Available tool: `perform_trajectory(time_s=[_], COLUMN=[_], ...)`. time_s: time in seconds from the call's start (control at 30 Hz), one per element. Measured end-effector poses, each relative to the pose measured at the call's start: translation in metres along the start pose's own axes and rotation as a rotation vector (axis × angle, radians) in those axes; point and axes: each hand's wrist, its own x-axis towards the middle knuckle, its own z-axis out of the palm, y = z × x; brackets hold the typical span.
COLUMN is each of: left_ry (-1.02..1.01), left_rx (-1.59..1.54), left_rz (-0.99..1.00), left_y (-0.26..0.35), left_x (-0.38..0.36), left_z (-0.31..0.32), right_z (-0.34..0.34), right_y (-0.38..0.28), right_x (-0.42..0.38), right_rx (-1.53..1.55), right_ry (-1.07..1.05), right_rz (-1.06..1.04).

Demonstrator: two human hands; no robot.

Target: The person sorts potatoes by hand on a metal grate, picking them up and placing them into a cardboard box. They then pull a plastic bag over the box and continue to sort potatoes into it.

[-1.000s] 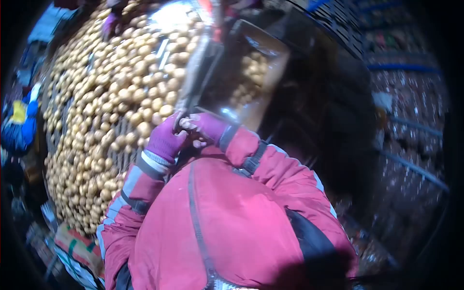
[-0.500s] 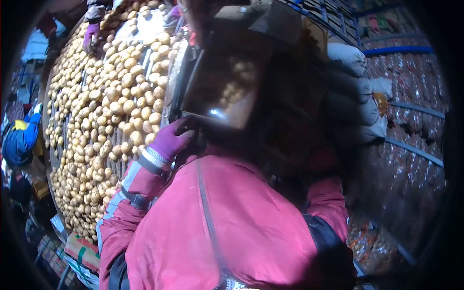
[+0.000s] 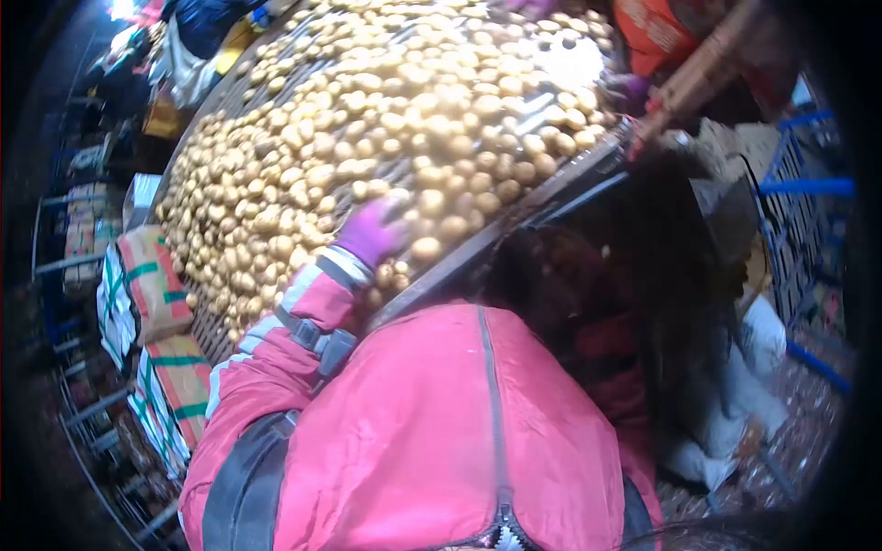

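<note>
Potatoes now fill the upper half of the view, a dense layer on a wide sorting bed that tilts up & away; half a sec ago they sat off to the left w/ a dark shiny chute in front of the person, so the view has swung toward the bed. Left hand, in a purple glove, has left the chute edge it gripped before & now lies on the potatoes near the bed's near rim, palm down, fingers lightly curled over a few; can't tell if it pinches one. Right hand: not in view now, though 1 sec ago both hands were together at the chute. Judging from that, the hands-on work has moved from the chute to the potatoes themselves. Potatoes are small, round to oval, pale yellow-tan, matte skins, some glare at top right. Metal rim of the bed is dark, straight, hard-edged, running diagonally just beside the hand. Jacket sleeve is pink, slick fabric w/ grey reflective band & knit cuff. Left of the bed: stacked sacks, woven, orange w/ green stripes. Another person in orange stands at far top right.
</note>
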Motion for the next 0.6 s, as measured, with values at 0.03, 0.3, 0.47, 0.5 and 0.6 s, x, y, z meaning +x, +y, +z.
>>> perform_trajectory(time_s=[0.03,0.3,0.47,0.5,0.6], left_ry=[0.072,0.159,0.189,0.218,0.281], left_rx=[0.217,0.944,0.314,0.279,0.207], left_rz=[-0.038,-0.268,0.094,0.083,-0.125], left_y=[-0.051,-0.171,-0.132,-0.112,-0.112], left_x=[-0.002,-0.056,-0.020,-0.013,0.015], left_z=[-0.015,-0.045,0.010,0.009,-0.014], right_z=[0.016,0.109,0.113,0.122,0.116], right_y=[0.002,-0.005,-0.004,-0.019,-0.019], right_x=[0.014,0.065,0.077,0.071,0.061], right_rx=[0.013,0.129,-0.305,-0.119,-0.270], right_ry=[-0.059,-0.370,-0.447,-0.387,-0.331], right_rz=[-0.001,0.352,-0.029,0.178,0.029])
